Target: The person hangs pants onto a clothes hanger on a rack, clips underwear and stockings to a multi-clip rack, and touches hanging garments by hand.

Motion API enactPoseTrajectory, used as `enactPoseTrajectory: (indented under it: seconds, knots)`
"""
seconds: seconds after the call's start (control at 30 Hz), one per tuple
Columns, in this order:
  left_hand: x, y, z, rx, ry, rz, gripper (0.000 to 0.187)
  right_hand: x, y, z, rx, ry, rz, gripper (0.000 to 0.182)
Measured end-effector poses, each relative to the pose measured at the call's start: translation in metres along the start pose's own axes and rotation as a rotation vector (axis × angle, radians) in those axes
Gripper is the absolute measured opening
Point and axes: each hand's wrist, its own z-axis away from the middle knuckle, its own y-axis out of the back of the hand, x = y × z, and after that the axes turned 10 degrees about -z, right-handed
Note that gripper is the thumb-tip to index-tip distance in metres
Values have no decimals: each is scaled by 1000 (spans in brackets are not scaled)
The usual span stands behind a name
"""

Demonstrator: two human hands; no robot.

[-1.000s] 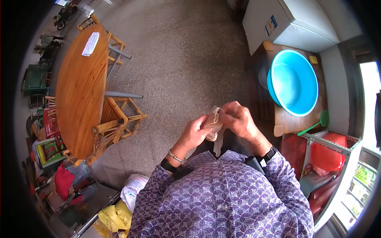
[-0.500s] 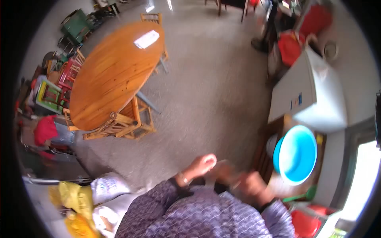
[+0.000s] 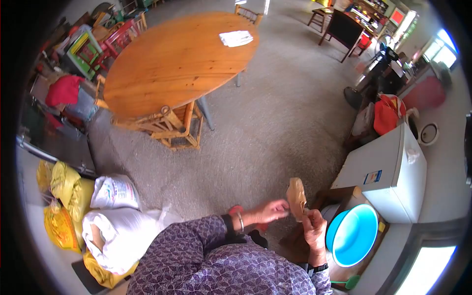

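Both hands' grip pinches a tan cloth (image 3: 296, 196) upright, left hand (image 3: 269, 212), right hand (image 3: 313, 227); apparently mid-folding; smoothing it calls for steady fingers.

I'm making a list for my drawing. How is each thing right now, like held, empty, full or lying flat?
Tan cloth: crumpled, held up by both hands.
Left hand: pinching the cloth.
Right hand: gripping the cloth.
Blue basin: upright, empty.
White cloth: lying flat on the round table.
White sack: full, lying down.
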Motion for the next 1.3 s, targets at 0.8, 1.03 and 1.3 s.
enactPoseTrajectory:
  seconds: [0.8, 1.03, 1.3]
  knots:
    - [42, 90, 5, 252, -21, 957, 26, -11, -72, 1, -550, 211, 50, 11]
    - [63, 92, 31, 121, 4, 726, 32, -7, -54, -31, -156, -112, -346, 22]
    - [69, 90, 45, -147, 40, 306, 24, -18, -67, -43, -256, -229, -656, 35]
